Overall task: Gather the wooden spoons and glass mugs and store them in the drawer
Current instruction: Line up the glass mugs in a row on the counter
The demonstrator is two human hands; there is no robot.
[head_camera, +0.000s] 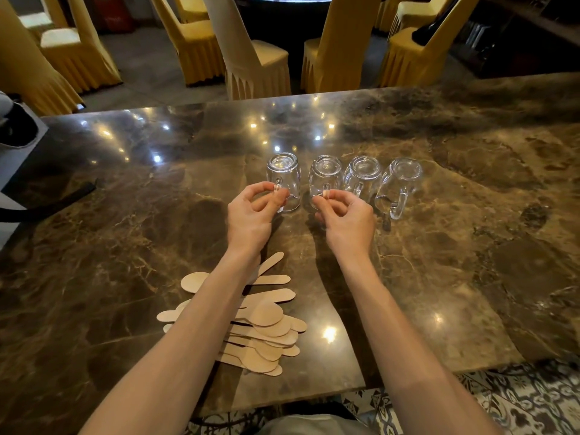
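Several clear glass mugs stand upside down in a row on the brown marble counter (455,246). My left hand (251,211) pinches the handle of the leftmost mug (284,171). My right hand (348,219) pinches the handle of the second mug (326,174). Two more mugs, the third mug (364,172) and the rightmost mug (403,178), stand untouched to the right. A pile of several flat wooden spoons (266,324) lies near the front edge, partly hidden under my left forearm. No drawer is in view.
A black strap (59,200) lies on the counter at the left, by a grey object (15,127) at the left edge. Chairs in yellow covers (257,58) stand beyond the far edge. Patterned floor tiles (518,400) show below the front edge.
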